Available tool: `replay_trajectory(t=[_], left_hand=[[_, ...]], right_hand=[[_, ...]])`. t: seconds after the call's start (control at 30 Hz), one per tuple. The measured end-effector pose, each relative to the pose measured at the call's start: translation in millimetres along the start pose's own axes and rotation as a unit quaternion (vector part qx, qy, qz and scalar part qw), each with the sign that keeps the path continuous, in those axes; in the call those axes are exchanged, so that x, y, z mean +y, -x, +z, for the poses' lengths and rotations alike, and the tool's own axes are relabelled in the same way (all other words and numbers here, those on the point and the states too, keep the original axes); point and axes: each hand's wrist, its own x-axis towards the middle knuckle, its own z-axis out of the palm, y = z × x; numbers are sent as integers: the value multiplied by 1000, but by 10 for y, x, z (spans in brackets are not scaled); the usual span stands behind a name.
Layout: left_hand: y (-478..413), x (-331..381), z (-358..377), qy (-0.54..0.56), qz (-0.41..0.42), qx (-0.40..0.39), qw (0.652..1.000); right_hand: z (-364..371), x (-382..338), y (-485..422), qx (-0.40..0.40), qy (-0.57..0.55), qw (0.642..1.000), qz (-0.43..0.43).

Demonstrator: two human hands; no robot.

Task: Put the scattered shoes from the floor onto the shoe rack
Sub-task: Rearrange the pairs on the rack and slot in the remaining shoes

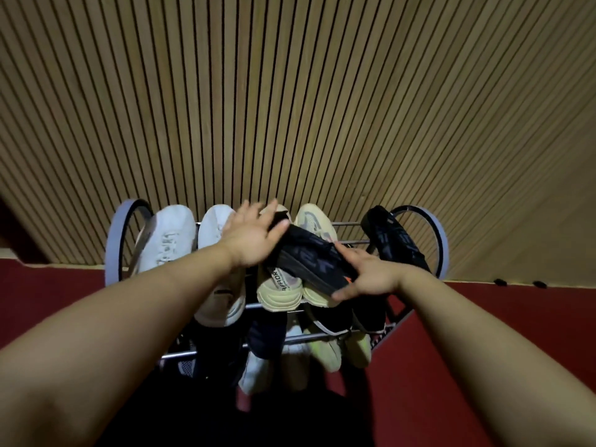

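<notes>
Black shoe (309, 258) held over the shoe rack (350, 224): my right hand (367, 275) clamps its heel, left hand (251, 237) rests splayed on it; next, probably seat it beside its mate (396, 240).

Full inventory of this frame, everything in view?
shoe rack: 1, metal bars, grey round ends, against the wall
white sneakers: 2, top tier, left
pale yellow sneakers: 2, top tier, middle
held black slide: 1, above the yellow pair
second black slide: 1, top tier, right end
lower-tier shoes: several, dark, white, yellow-green; count unclear
wall: 1, slatted wood, behind the rack
floor: red
left hand: flat on the held slide's far end
right hand: grips its near end
</notes>
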Motion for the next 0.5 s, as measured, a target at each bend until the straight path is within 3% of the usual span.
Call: replay_trajectory(t=[0.1, 0.23, 0.37, 0.5], left_hand=[[67, -27, 132, -29, 5, -87, 996], [114, -117, -12, -100, 40, -74, 991], [115, -51, -191, -130, 119, -111, 978], [100, 81, 19, -148, 99, -151, 972]], right_hand=[[14, -175, -151, 33, 51, 998, -2], [-244, -130, -93, 68, 104, 989, -83], [-522, -45, -63, 95, 237, 953, -162], [-311, 5, -240, 148, 274, 942, -125]])
